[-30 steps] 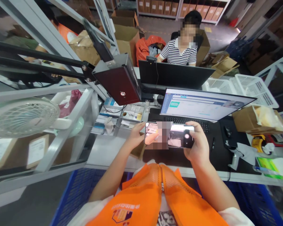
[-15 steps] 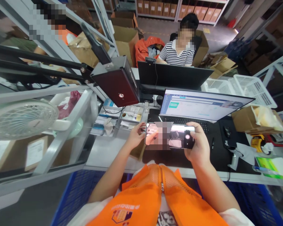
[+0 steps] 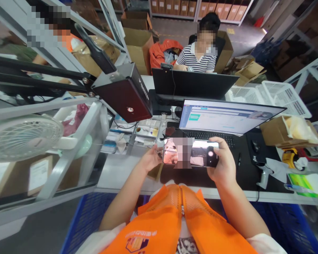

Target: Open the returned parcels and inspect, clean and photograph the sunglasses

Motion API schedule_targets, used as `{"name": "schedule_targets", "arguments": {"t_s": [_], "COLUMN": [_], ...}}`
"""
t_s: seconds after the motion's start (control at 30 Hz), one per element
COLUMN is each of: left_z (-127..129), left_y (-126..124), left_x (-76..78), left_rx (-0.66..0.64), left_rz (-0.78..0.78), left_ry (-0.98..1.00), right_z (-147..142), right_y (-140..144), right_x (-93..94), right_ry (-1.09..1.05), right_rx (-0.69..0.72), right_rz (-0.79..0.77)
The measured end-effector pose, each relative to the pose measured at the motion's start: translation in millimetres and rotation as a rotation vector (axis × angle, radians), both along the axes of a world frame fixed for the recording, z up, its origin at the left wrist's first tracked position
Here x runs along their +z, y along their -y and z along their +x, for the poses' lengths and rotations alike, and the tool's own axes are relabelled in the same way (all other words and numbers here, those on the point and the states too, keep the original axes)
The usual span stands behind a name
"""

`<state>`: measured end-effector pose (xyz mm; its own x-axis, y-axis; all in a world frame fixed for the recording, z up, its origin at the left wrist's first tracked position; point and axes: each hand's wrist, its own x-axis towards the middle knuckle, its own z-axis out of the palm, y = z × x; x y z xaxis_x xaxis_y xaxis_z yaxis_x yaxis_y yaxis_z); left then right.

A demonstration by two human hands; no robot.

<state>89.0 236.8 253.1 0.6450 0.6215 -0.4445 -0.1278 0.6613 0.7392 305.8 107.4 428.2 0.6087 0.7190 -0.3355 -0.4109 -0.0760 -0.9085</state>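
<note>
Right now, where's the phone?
Head view, near centre: the phone is held sideways between the left hand and right hand, just below the keyboard in the picture.

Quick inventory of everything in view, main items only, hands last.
phone: one, black-edged, between both hands
lit monitor: one, black, beyond phone
second monitor: one, black, behind it
keyboard: one, black, before lit monitor
mouse: one, black, right of keyboard
scanner: one, grey, desk's right side
fan: one, pale green, far left
box on arm: one, dark, upper left
seated person: one, striped shirt, far side
left hand: one, bare, phone's left end
right hand: one, bare, phone's right end
</note>
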Motion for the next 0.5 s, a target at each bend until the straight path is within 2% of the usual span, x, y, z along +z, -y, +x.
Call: {"name": "schedule_targets", "arguments": {"t_s": [0.13, 0.33, 0.5], "left_z": [6, 13, 13], "left_y": [13, 34, 47], "left_x": [5.3, 14.0, 8.3], "left_rx": [-0.064, 0.005, 0.018], "left_rz": [-0.144, -0.434, -0.434], "left_ry": [0.069, 0.171, 0.179], "right_z": [-1, -1, -3], "right_y": [0, 4, 6], "right_x": [-2.7, -2.9, -1.7], "right_ry": [-0.047, -0.021, -0.069], "right_rx": [-0.010, 0.010, -0.002], "right_rz": [0.015, 0.044, 0.068]}}
